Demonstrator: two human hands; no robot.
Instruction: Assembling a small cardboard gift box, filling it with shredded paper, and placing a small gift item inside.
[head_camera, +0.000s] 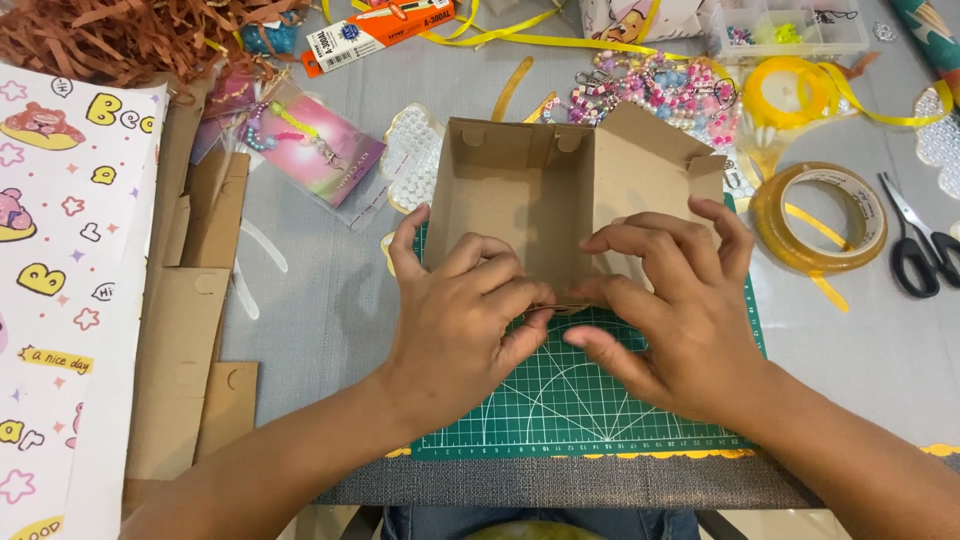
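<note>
**Head view: a cardboard box pinched at its near wall by both hands**

A brown cardboard box (520, 200), open at the top and only partly folded, is seen standing on the far part of a green cutting mat (590, 400), near the middle of the table. Its right-hand flap (650, 170) is spread outward and tilted. The near wall of the box is gripped from both sides: the left hand (460, 320) is closed over the near edge, fingers curled tight and thumb tip pressed against the cardboard, while the right hand (665, 310) is laid over the flap with its fingers spread and its thumb and forefinger pinched on the same near edge. The two hands are nearly touching at the pinch.

Flat cardboard pieces (190, 330) are laid to the left of the mat, and beyond them a sheet of patterned wrapping paper (60, 280) is spread. A pink packet of beads (310, 145) is set just left of the box. Behind the box a heap of coloured bead bracelets (660, 90) is seen, with yellow ribbon (520, 40) trailing across the far edge. A roll of clear tape (825, 215) is placed to the right of the mat, and black-handled scissors (920, 245) beside it. Brown shredded paper (120, 35) is piled at the far left corner.
</note>
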